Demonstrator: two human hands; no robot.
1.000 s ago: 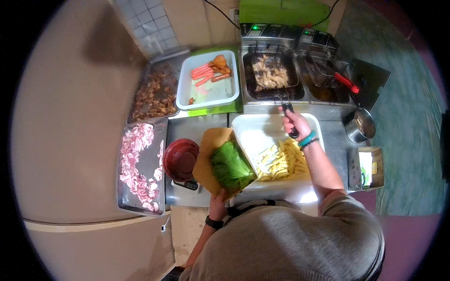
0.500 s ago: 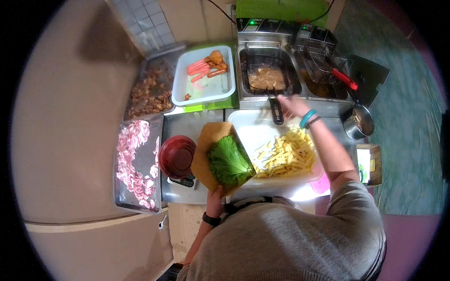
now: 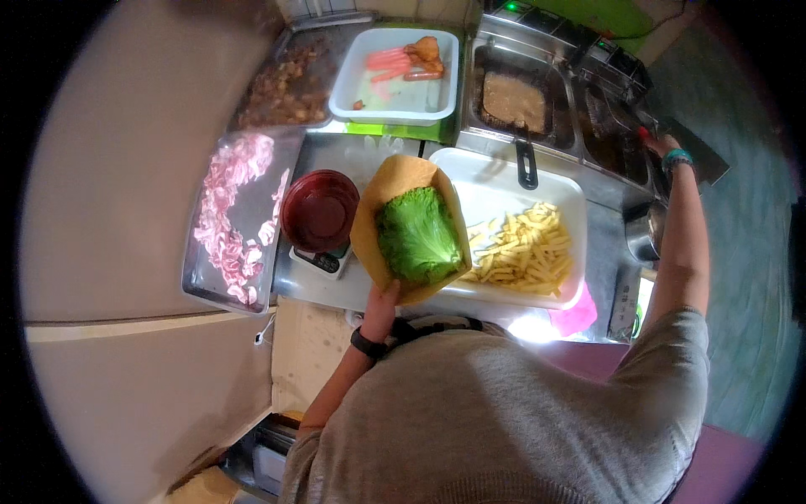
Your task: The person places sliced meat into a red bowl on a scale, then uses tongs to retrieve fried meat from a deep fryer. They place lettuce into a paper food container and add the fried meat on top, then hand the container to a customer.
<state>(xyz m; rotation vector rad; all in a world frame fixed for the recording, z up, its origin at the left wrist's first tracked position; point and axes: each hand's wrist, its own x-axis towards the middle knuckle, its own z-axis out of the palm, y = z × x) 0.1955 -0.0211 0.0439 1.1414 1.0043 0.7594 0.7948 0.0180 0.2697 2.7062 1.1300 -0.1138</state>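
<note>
My left hand [image 3: 383,304] is closed on the near edge of a brown cardboard food box [image 3: 369,210], held tilted over the counter. Leafy green lettuce [image 3: 421,233] lies inside it. Far to the right, my right hand [image 3: 666,146] is closed around the red handle [image 3: 644,133] of a wire fryer basket [image 3: 620,109] at the right fryer tank. Part of the handle is hidden by the fingers. In the left tank, tan food [image 3: 514,99] sits in another basket, whose black handle [image 3: 526,166] sticks out towards me with no hand on it.
French fries [image 3: 525,252] fill part of a white tub [image 3: 470,172]. A dark red bowl [image 3: 319,210] sits on a scale [image 3: 323,262]. Raw sliced meat [image 3: 220,202] lies on a steel tray at left. Sausages [image 3: 388,60] lie in another tub. A metal pot [image 3: 643,231] stands at right.
My right hand has moved right, from beside the black basket handle to the red one. My left hand still holds the box of lettuce. The view has shifted.
</note>
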